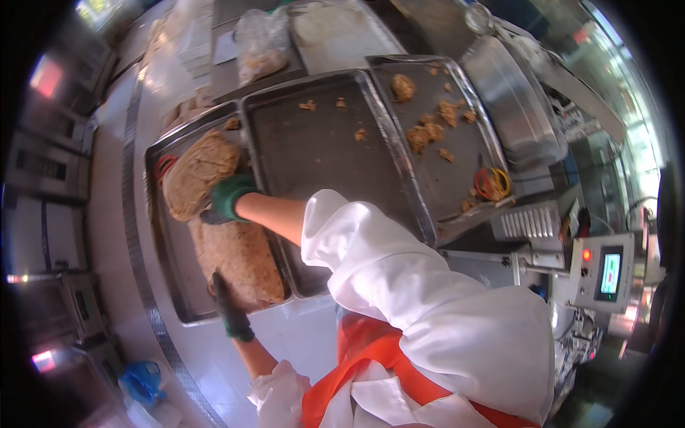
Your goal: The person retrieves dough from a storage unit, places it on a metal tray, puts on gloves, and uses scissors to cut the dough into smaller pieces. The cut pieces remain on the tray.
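Note:
Two large tan, dough-like blocks lie end to end in the left metal tray [176, 283]. My right hand [229, 200], in a green and dark glove, is at the seam between them, against the near edge of the far block [200, 171]. Its fingertips are hidden. At the left side of the near block [241, 259], my left hand [231, 310] wears a similar glove. Its dark finger lies along the block's edge, and the hand grips there. A red ring-shaped item [165, 165] sits by the far block.
The middle tray [321, 155] holds a few crumbs. Dough lumps [423, 136] and red and yellow rings [491, 183] lie in the right tray [393, 67]. A plastic bag [262, 45] and a pale tray [342, 32] stand behind. A control panel [602, 273] is at right.

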{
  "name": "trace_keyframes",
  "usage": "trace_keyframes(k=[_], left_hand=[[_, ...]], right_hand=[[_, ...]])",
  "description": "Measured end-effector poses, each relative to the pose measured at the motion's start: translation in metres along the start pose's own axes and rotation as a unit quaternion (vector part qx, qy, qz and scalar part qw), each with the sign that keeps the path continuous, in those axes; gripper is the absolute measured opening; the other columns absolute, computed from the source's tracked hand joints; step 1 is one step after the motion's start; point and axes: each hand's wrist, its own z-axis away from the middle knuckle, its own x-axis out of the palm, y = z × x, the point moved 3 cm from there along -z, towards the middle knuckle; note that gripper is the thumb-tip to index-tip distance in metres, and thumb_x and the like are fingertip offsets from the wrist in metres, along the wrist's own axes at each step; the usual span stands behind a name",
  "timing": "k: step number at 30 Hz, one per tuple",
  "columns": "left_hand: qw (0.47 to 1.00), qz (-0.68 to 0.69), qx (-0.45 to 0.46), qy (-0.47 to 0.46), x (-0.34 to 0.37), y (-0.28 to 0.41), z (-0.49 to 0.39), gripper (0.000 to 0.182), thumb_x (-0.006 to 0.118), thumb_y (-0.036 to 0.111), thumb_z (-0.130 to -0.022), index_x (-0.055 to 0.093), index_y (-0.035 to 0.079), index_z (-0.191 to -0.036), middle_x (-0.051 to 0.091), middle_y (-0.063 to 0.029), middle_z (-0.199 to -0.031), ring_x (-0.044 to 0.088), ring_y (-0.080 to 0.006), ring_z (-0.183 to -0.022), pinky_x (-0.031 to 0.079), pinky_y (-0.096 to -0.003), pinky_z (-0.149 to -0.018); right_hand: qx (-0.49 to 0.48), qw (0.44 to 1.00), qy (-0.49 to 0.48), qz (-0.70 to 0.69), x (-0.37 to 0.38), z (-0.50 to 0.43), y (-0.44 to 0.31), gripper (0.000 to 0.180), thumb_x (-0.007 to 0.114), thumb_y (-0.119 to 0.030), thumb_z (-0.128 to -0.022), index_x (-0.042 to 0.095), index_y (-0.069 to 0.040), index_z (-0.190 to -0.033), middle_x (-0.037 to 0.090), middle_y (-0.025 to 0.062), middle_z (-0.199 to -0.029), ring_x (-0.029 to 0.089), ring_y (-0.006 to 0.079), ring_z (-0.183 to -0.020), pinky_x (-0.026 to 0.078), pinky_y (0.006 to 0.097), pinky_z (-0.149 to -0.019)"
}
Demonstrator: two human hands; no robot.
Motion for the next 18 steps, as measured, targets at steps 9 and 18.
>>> trace_keyframes(k=[9,18], left_hand=[[0.976,-0.183,0.062,-0.104,0.170,0.063,0.065,0.061,0.071,0.015,-0.092,0.039,0.004,-0.142,0.052,-0.0125,-0.126,0.051,-0.0192,-0.115,0.044,-0.0333,-0.100],[0.869,-0.345,-0.042,-0.351,0.421,-0.039,0.104,0.086,0.086,0.030,-0.078,0.035,0.002,-0.142,0.063,-0.0141,-0.117,0.061,-0.0220,-0.101,0.052,-0.0335,-0.086]], right_hand=[[0.089,0.963,0.231,-0.105,-0.103,0.171,0.111,0.064,0.061,-0.067,-0.081,0.071,-0.008,-0.103,0.070,0.0195,-0.103,0.067,0.0362,-0.098,0.052,0.0427,-0.088],[0.340,0.808,0.347,-0.333,-0.102,0.374,0.361,0.054,0.070,-0.052,-0.084,0.070,-0.005,-0.113,0.072,0.0138,-0.106,0.067,0.0223,-0.097,0.050,0.0349,-0.088]])
